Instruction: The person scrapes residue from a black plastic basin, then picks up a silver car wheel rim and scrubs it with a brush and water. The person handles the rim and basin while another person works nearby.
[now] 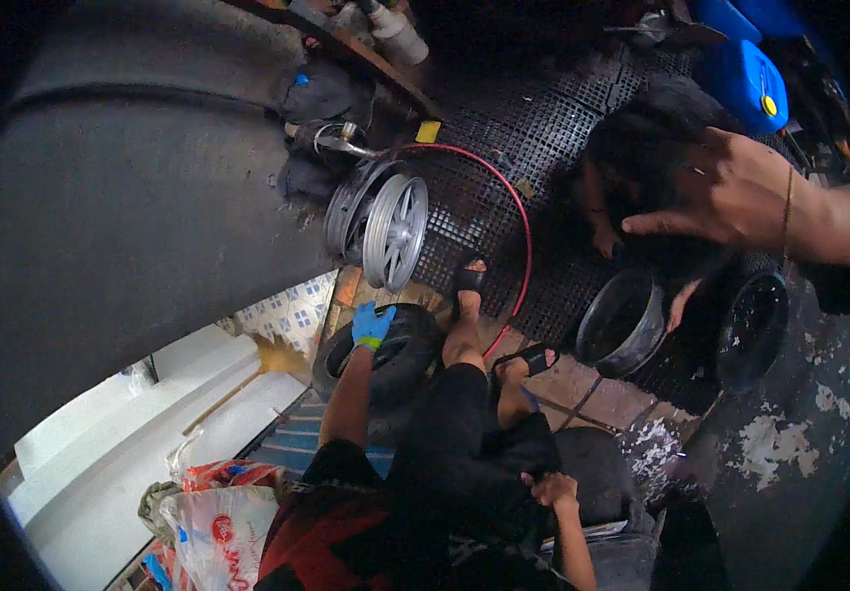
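My left hand [373, 326], in a blue glove with a yellow-green cuff, grips the upper edge of a black tyre [418, 340] beside my left leg. The tyre's lower part is partly hidden by my forearm. Bare and closed, my right hand [554, 490] rests by my right thigh against my black shorts. What its fingers hold, if anything, is hidden. Beyond the tyre, a grey spoked wheel rim [397, 234] leans upright against a darker rim [344, 222].
A co-worker's hand [730, 197] reaches in from the right, above another crouching person in black. Wide rims [622, 322] stand on the right. A red hose [523, 236] curves across the dark floor mat [553, 128]. A broom [277, 357] and plastic bags [223, 527] are at left.
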Motion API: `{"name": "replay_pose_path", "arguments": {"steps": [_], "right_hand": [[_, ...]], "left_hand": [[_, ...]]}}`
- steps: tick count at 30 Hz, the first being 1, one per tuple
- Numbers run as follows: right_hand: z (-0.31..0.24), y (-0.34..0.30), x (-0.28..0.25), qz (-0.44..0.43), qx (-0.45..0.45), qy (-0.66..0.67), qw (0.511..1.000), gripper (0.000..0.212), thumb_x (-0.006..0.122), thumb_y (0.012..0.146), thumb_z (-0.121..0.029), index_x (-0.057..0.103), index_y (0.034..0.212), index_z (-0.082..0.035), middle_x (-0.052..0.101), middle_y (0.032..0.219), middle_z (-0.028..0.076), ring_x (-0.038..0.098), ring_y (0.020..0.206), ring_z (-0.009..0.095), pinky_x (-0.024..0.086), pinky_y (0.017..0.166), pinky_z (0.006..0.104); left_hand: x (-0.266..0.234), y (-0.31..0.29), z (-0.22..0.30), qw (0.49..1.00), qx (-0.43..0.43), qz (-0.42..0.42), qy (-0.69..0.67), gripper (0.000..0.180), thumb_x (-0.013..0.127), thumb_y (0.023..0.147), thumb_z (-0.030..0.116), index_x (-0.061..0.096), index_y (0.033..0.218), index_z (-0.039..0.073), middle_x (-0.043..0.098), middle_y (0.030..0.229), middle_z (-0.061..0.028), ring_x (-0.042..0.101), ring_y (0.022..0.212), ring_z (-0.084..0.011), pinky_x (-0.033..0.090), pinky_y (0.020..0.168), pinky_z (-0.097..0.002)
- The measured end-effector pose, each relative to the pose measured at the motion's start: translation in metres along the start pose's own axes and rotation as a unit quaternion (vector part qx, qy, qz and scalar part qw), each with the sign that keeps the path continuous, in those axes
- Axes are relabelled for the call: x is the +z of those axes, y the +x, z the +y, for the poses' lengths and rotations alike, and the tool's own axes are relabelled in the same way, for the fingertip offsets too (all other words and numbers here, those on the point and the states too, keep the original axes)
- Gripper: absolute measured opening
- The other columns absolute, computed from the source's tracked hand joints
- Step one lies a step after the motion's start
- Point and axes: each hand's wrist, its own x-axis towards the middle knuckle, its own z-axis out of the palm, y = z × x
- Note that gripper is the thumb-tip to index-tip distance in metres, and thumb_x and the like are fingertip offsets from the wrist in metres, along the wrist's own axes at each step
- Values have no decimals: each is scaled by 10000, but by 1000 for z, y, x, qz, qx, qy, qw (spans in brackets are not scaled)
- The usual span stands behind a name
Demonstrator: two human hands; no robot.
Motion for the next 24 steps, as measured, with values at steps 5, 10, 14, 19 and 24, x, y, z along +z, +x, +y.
{"name": "replay_pose_path", "arguments": {"steps": [5, 10, 14, 19, 24], "right_hand": [[18, -1, -3, 3, 15, 36, 999, 870, 318, 892, -776, 638, 1281, -67, 607, 1315, 220, 562, 1249, 385, 425, 1072, 443], [11, -4, -11, -34, -56, 9, 998, 791, 330, 934, -725, 648, 1257, -77, 601, 1313, 230, 552, 1252, 394, 421, 1075, 457], [5, 10, 2, -55, -38, -27, 997, 761, 324, 960, -692, 622, 1279, -69, 598, 1299, 252, 552, 1238, 410, 425, 1067, 473], [-8, -6, -22, -25, -68, -71, 995, 704, 405, 943, -595, 361, 1516, -188, 637, 1276, 186, 591, 1190, 417, 471, 1022, 465], [-10, -21, -33, 32, 28, 89, 995, 939, 430, 910, -715, 362, 1471, 35, 613, 1229, 323, 592, 1158, 464, 466, 1001, 498]], "left_hand": [[-10, 52, 55, 993, 40, 73, -83, 1051, 733, 766, 594, 311, 1492, -38, 473, 1429, -287, 473, 1308, -434, 405, 1069, -506], [-11, 123, 84, 984, 14, 167, -54, 1292, 872, 641, 485, 110, 1548, -29, 400, 1468, -326, 504, 1265, -455, 439, 1045, -486], [-18, 137, 103, 991, -60, 115, -27, 1256, 881, 644, 421, 113, 1565, 47, 562, 1280, -311, 602, 1115, -451, 499, 940, -492], [-23, 105, 100, 975, 18, 203, -84, 1186, 878, 643, 332, 167, 1559, 81, 659, 1108, -289, 657, 989, -461, 539, 829, -514], [-127, 41, 123, 979, 47, 69, -185, 1119, 848, 624, 219, 237, 1543, 31, 672, 1095, -277, 678, 968, -405, 543, 861, -480]]}}
